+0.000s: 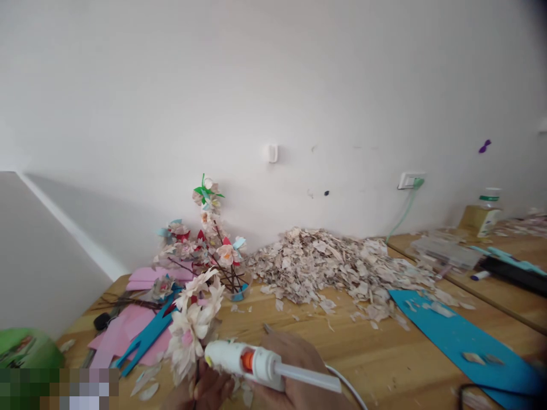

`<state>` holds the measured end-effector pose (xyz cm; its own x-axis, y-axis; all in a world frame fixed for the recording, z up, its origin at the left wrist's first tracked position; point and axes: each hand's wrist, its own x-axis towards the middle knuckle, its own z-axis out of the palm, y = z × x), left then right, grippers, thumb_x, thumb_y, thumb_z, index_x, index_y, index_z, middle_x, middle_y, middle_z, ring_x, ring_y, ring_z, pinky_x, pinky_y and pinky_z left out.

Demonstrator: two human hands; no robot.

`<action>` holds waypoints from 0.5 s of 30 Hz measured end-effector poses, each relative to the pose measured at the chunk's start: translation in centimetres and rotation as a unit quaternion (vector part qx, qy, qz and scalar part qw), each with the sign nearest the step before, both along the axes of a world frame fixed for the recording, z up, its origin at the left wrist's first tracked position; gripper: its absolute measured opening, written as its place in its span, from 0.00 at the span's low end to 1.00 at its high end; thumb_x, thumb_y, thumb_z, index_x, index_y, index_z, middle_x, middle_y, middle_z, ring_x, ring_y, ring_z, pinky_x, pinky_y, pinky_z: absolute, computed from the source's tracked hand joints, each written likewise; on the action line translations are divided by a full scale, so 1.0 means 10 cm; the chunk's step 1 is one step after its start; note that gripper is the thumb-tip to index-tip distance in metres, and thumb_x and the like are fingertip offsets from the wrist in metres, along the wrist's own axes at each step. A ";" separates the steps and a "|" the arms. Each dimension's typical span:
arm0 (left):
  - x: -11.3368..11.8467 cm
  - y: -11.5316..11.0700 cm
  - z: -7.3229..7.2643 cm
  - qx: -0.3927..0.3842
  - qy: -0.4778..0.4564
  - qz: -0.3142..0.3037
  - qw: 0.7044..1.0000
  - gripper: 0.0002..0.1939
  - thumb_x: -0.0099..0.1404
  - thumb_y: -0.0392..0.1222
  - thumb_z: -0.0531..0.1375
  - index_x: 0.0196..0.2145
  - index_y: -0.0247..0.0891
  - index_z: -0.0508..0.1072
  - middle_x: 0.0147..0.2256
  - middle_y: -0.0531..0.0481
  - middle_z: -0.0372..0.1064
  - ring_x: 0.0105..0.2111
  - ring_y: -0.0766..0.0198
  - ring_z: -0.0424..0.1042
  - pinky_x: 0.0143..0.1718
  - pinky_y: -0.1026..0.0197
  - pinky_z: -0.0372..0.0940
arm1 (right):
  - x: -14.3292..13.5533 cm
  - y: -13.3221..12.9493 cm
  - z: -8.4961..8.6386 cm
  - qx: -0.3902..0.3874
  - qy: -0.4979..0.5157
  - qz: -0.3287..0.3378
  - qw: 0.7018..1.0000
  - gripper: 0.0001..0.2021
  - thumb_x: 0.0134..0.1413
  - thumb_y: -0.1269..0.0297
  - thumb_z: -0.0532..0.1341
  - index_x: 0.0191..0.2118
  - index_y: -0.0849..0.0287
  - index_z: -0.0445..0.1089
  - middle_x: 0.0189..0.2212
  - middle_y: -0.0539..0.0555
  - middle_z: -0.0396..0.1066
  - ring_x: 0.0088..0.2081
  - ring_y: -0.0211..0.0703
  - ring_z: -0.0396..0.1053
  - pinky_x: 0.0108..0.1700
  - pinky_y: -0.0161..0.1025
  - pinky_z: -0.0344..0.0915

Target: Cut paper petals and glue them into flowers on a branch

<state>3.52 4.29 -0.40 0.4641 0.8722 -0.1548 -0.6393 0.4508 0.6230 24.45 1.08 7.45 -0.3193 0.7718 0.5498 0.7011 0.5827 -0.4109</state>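
A white glue gun [228, 356] with an orange part and a clear glue stick [307, 376] at its back is gripped by my right hand [299, 353]. It lies level, with its front end pointing left. My left hand [209, 387], at the bottom edge, pinches the thin dark stem of a branch with large cream petal flowers [186, 336], one pink at its centre. The gun's front is close to those petals; whether it touches them I cannot tell. A small grey pointed tip [267, 328] shows beside my right fingers, its kind unclear.
A heap of dry pale petals [320, 262] lies against the wall. Other made flowers [226, 253] stand in a clear container. Pink paper [123, 330] lies left, a blue sheet [465, 347] right. A green plug [417, 183] sits in the wall socket. A bottle [489, 198] stands far right.
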 end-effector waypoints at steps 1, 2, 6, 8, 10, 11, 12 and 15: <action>0.01 -0.01 0.02 0.000 0.001 0.002 1.000 0.12 0.42 0.37 0.70 0.15 0.40 0.68 0.16 0.56 0.67 0.31 0.61 0.72 0.44 0.57 0.61 | 0.00 0.00 0.00 0.002 -0.001 0.003 1.000 0.06 0.47 0.61 0.56 0.27 0.56 0.63 0.24 0.49 0.68 0.28 0.43 0.67 0.28 0.35 0.57; 0.02 -0.01 0.04 0.000 -0.003 0.006 1.000 0.13 0.42 0.38 0.70 0.13 0.40 0.67 0.16 0.55 0.67 0.31 0.61 0.72 0.44 0.57 0.62 | -0.01 0.01 -0.01 0.004 -0.001 0.004 1.000 0.05 0.47 0.61 0.56 0.27 0.56 0.63 0.24 0.49 0.68 0.28 0.42 0.67 0.28 0.35 0.57; 0.09 -0.05 0.14 -0.025 -0.027 0.012 0.999 0.21 0.39 0.38 0.71 0.08 0.38 0.60 0.21 0.51 0.71 0.32 0.60 0.72 0.37 0.59 0.65 | -0.01 0.04 -0.01 0.030 0.001 0.023 0.999 0.04 0.46 0.64 0.57 0.26 0.56 0.61 0.22 0.47 0.66 0.24 0.39 0.64 0.25 0.35 0.53; 0.14 -0.07 0.19 -0.051 -0.057 0.034 0.996 0.22 0.39 0.38 0.71 0.07 0.37 0.59 0.22 0.51 0.72 0.30 0.61 0.72 0.32 0.60 0.65 | 0.00 0.05 -0.01 0.045 0.008 0.031 0.998 0.04 0.45 0.64 0.57 0.25 0.56 0.60 0.21 0.46 0.64 0.23 0.38 0.62 0.24 0.34 0.51; 0.19 -0.10 0.26 -0.071 -0.106 0.048 0.991 0.21 0.43 0.35 0.69 0.08 0.37 0.59 0.16 0.55 0.69 0.23 0.66 0.70 0.28 0.61 0.65 | 0.02 0.04 0.01 0.044 0.016 0.031 0.998 0.04 0.45 0.65 0.57 0.25 0.56 0.61 0.20 0.46 0.63 0.22 0.37 0.61 0.23 0.34 0.50; 0.21 -0.12 0.30 -0.080 -0.130 0.048 0.987 0.19 0.45 0.33 0.68 0.10 0.37 0.61 0.13 0.58 0.66 0.19 0.69 0.68 0.27 0.61 0.65 | 0.03 0.03 0.03 0.034 0.019 0.027 0.999 0.03 0.45 0.65 0.57 0.26 0.56 0.62 0.21 0.47 0.63 0.23 0.38 0.61 0.24 0.34 0.51; 0.23 -0.13 0.34 -0.089 -0.150 0.041 0.984 0.15 0.45 0.30 0.68 0.13 0.37 0.64 0.10 0.61 0.62 0.16 0.72 0.65 0.26 0.62 0.64 | 0.05 0.01 0.05 0.015 0.020 0.022 0.999 0.03 0.46 0.64 0.57 0.26 0.56 0.62 0.21 0.47 0.64 0.23 0.38 0.61 0.24 0.34 0.52; 0.26 -0.16 0.44 -0.113 -0.185 0.015 0.976 0.14 0.43 0.28 0.69 0.25 0.37 0.69 0.08 0.66 0.59 0.13 0.76 0.60 0.26 0.64 0.64 | 0.12 -0.03 0.14 -0.090 0.048 0.003 0.995 0.05 0.49 0.62 0.57 0.31 0.57 0.67 0.27 0.51 0.70 0.28 0.43 0.66 0.27 0.34 0.57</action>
<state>6.11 2.70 4.02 0.4987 0.8496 -0.1716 -0.8171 0.5269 0.2339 25.69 0.78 8.86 -0.2771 0.8587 0.4312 0.6500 0.4980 -0.5740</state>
